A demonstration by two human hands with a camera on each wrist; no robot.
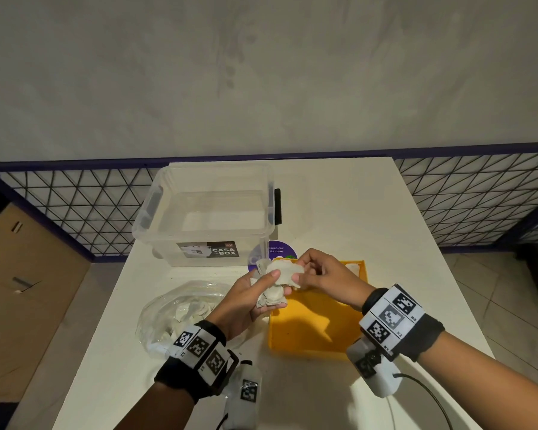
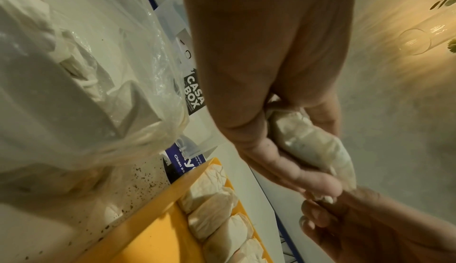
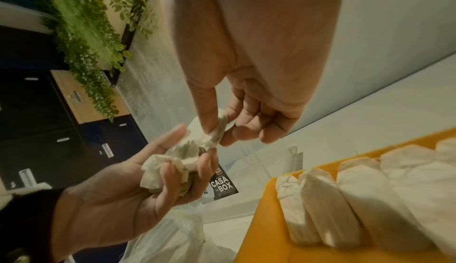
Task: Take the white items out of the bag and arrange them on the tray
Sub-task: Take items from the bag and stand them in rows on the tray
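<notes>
My left hand [image 1: 246,301] cupped a clump of crumpled white paper packets [image 1: 277,282] above the yellow plastic tray's [image 1: 311,333] near-left corner, fingers curled round it. My right hand [image 1: 320,274] pinched the top packet; I judged I should peel it free gently, then lay it beside the tray's row of white packets [image 3: 357,199].

My left hand [image 1: 246,301] is raised palm-up in front of me, its fingers [image 3: 170,171] curled up around a crumpled white item [image 1: 277,282], thumb laid across the top. My right hand [image 1: 322,279] reaches in from the right, thumb and forefinger pinching the item's upper edge, the other fingers loosely bent. Both forearms angle inward, each wrist wearing a black band with printed markers.
</notes>
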